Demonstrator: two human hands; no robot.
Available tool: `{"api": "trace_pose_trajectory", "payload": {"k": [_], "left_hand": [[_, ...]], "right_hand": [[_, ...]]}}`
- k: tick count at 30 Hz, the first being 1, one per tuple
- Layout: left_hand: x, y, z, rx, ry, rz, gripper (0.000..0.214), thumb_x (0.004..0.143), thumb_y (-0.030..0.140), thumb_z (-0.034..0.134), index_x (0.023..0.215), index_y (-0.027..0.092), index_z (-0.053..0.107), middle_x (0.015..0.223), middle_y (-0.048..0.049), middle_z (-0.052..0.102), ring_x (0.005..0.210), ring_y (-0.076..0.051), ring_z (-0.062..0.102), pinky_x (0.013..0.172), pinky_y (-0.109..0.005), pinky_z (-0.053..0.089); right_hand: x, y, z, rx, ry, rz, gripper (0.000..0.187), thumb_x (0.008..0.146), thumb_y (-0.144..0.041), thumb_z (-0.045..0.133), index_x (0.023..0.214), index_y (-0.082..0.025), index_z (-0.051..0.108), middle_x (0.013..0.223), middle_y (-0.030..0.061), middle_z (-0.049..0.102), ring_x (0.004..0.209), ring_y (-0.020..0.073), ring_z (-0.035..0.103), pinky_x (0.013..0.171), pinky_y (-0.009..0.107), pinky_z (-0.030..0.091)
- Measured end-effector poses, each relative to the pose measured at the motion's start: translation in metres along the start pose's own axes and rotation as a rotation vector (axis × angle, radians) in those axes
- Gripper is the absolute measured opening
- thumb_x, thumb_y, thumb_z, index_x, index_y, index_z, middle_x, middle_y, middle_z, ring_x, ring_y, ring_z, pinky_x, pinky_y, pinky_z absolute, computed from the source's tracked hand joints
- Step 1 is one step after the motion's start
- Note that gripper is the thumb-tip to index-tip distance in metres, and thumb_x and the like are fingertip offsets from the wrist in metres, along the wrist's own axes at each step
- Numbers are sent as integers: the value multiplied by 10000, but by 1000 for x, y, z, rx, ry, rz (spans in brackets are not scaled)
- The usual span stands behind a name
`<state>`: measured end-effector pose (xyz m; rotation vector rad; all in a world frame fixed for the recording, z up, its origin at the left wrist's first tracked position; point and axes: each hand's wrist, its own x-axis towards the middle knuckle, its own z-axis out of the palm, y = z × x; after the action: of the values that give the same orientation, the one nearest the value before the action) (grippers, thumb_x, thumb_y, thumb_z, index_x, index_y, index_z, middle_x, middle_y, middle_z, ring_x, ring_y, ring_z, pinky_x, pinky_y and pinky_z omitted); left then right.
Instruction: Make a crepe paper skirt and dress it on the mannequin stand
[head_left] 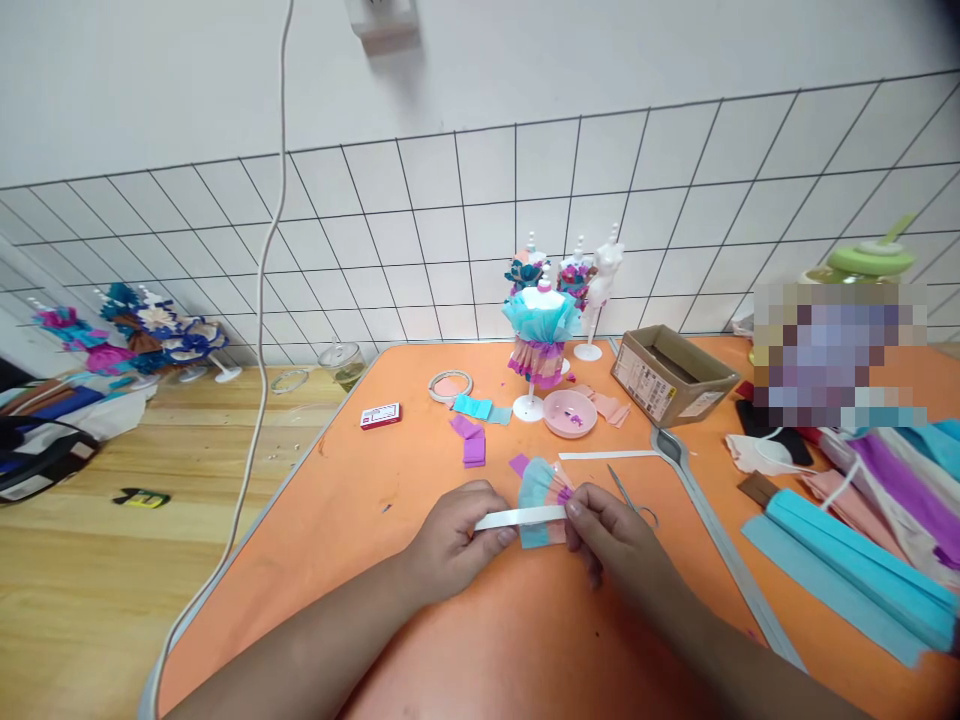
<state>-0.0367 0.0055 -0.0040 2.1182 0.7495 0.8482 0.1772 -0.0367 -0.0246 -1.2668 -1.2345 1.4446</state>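
A pleated crepe-paper fan (541,497) in blue, pink and purple lies on the orange table (390,560). Across it runs a white paper strip (517,518). My left hand (456,540) pinches the strip's left end with closed fingers. My right hand (609,535) pinches the strip's right end against the fan. Small scissors (628,496) lie just right of my right hand. Another loose white strip (609,455) lies behind the fan.
A small mannequin in a paper dress (537,340) stands at the back, with a pink dish (570,413), tape roll (450,385), paper scraps (472,440) and cardboard box (671,375). Crepe-paper rolls (855,560) lie right. A white cable (259,400) hangs left.
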Motion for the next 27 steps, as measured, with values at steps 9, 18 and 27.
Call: {"api": "trace_pose_trajectory", "payload": {"k": [9,18,27], "left_hand": [[-1,20,4,-233,-203,-159,233,887,334,516,1050,170,484,916,-52,598,819,-145,544,752,-291,448],[1,16,12,373,-246,213,253,942,331,302,914,175,499,770,-53,587,703,-174,506,764,-330,415],[0,24,13,470,-278,73,262,948,254,344,1203,226,402,981,-39,662,797,-184,595,719,-316,388]], "right_hand": [[-5,-4,0,-8,-67,-266,444,908,-369,503,1336,-281,426,1314,116,543,1158,237,558,865,385,524],[-9,-3,3,-211,33,-288,446,916,-331,474,1340,-233,377,1165,121,598,899,183,632,720,311,554],[-14,2,9,-504,183,-427,410,826,-293,584,1217,-241,472,986,54,616,799,171,575,577,247,509]]}}
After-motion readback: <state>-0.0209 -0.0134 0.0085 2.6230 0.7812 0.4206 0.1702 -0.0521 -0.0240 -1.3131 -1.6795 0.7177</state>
